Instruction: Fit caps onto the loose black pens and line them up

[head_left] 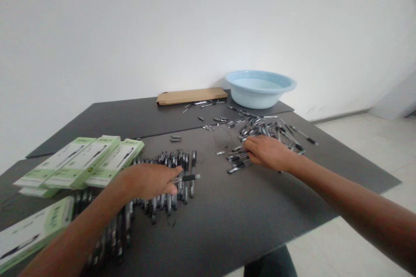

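Observation:
My left hand (pixel 157 180) is closed on a clear pen with a black grip (pixel 191 177), held sideways. Beneath it lie rows of assembled pens (pixel 169 201), side by side on the dark table, partly covered by my hand and forearm. On the right, my right hand (pixel 264 151) reaches down at the near edge of a loose heap of pen parts (pixel 260 127). Its fingers are bent together, and whatever they hold is hidden. Several pen barrels with black grips (pixel 239 165) lie just left of those fingers.
Green and white pen boxes (pixel 107 160) are stacked at the left, with another box (pixel 35 233) nearer me. A flat brown cardboard box (pixel 191 95) and a light blue basin (pixel 260 88) stand at the back by the wall. Small caps (pixel 176 138) lie mid-table.

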Available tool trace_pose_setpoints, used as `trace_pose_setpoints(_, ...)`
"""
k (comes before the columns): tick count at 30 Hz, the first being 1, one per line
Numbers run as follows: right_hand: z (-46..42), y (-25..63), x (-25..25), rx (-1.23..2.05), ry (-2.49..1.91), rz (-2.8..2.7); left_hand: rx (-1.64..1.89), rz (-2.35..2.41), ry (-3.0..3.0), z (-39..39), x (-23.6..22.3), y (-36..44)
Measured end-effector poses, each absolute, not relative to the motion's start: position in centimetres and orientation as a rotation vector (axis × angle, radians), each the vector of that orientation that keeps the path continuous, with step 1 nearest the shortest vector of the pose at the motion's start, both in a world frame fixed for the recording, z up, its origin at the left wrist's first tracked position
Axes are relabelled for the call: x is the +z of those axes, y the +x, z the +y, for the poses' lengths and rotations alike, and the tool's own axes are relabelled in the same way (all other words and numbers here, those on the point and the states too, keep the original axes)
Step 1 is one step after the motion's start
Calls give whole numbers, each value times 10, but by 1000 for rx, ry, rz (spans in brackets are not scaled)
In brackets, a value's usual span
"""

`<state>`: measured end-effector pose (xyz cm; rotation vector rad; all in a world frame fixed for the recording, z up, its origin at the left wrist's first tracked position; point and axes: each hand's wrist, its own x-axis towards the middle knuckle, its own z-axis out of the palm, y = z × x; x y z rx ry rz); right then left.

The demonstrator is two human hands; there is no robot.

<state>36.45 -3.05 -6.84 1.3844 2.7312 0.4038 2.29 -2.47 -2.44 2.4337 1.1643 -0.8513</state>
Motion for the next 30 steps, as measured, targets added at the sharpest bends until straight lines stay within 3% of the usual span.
trace_pose_setpoints(12,-23,354,-63,443,1556,2782,-861,1199,2411,-25,-21,25)
trace_pose_setpoints(19,-25,362,-59,195,1925,2973,-883,1216,2417,-26,-20,30)
trace_pose_setpoints(22,-20,356,-57,-310,2210,3206,-849,1214,2427,-26,-22,29)
trace_pose_setpoints(26,3,340,-61,-1680,2270,3431,-818,1185,2457,-25,-27,27)
trace_pose_setpoints(30,25,333,-72,-2555,2307,3118,-786,1164,2481,-24,-31,25)
